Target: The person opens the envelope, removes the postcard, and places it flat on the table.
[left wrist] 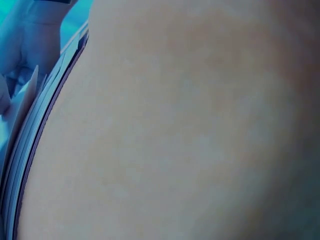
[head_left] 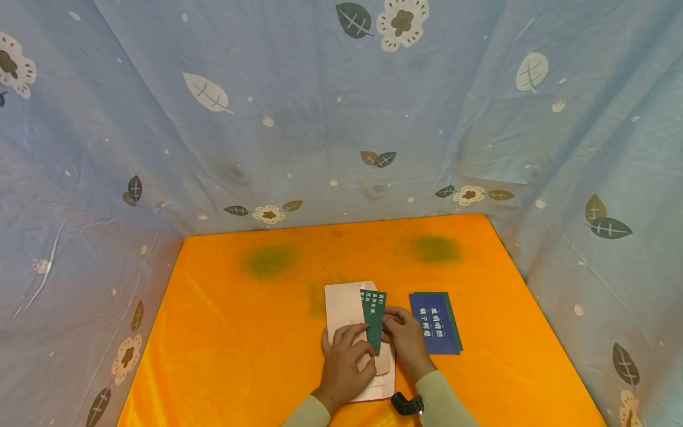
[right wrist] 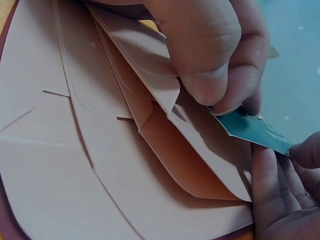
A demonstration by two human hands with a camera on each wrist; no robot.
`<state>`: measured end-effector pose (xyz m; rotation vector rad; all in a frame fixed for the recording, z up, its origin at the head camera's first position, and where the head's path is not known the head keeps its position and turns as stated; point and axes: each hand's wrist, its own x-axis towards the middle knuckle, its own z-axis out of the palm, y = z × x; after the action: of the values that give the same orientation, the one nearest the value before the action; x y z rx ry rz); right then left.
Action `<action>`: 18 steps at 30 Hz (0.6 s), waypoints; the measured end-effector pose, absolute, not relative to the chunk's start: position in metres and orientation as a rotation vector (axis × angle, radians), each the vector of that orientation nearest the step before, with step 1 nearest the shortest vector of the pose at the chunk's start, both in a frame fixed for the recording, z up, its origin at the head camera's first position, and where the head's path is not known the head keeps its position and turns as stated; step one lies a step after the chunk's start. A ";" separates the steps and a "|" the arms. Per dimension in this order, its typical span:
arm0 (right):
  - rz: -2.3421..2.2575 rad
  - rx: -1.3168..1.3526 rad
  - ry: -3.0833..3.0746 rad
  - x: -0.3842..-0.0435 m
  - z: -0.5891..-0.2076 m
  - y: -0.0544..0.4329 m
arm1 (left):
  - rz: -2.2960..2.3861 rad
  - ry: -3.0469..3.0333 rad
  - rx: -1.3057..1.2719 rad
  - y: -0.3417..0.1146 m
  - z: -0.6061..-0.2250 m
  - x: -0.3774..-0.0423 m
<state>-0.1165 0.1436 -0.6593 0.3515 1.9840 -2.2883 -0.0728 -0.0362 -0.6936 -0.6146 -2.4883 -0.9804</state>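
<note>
A green card [head_left: 375, 323] with white lettering is held at an angle over a pale pink, wallet-like holder [head_left: 342, 302]. My left hand [head_left: 345, 365] lies over the holder, its thumb and fingers pinching the card's lower left edge. At the card's right edge my right hand [head_left: 407, 344] grips it between thumb and fingers. In the right wrist view, several layered slots [right wrist: 170, 155] show on the holder, one gaping beside the green card [right wrist: 250, 129]. The left wrist view is mostly blurred skin, with the holder's stacked edges [left wrist: 37, 130] at the left.
Right of my right hand lies a blue card [head_left: 436, 332] with pale lettering, over a green one [head_left: 452, 317]. An orange cloth [head_left: 240, 332] covers the table. Patterned blue curtains [head_left: 299, 130] surround it at the back and sides. A black watch [head_left: 407, 405] is on my right wrist.
</note>
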 end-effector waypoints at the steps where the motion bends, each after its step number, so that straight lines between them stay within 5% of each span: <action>1: -2.282 0.364 1.987 -0.116 -0.659 0.144 | -0.979 -2.491 -0.613 -0.036 -0.694 -0.073; 18: -2.227 0.398 2.102 -0.111 -0.658 0.154 | -0.945 -2.520 -0.617 -0.036 -0.694 -0.073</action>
<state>-0.1108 0.1535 -0.6576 0.3976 2.1021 -2.2271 -0.0733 -0.0362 -0.6943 -0.6171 -2.5202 -0.9449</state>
